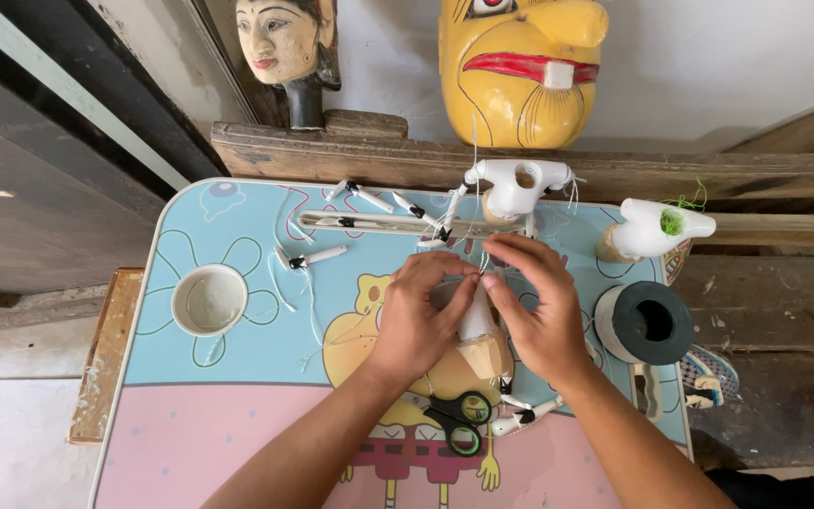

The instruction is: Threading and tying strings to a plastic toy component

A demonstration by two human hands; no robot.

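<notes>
My left hand (418,319) and my right hand (537,303) meet over the middle of a small cartoon-printed table (237,396). Between them stands a pale wooden puppet body piece (479,332), white above and tan below. Both hands pinch a thin white thread (483,256) at its top. Just beyond my fingers stands a white shoulder-shaped puppet part (514,185) with strings hanging from it. Black-handled scissors (460,421) lie on the table under my wrists.
A white cup (209,300) sits at the left. Small white and black puppet arm pieces (311,256) lie scattered at the back. A black tape roll (650,322) and a white part with green thread (657,226) are at the right. Two carved masks (518,66) rest on a plank behind.
</notes>
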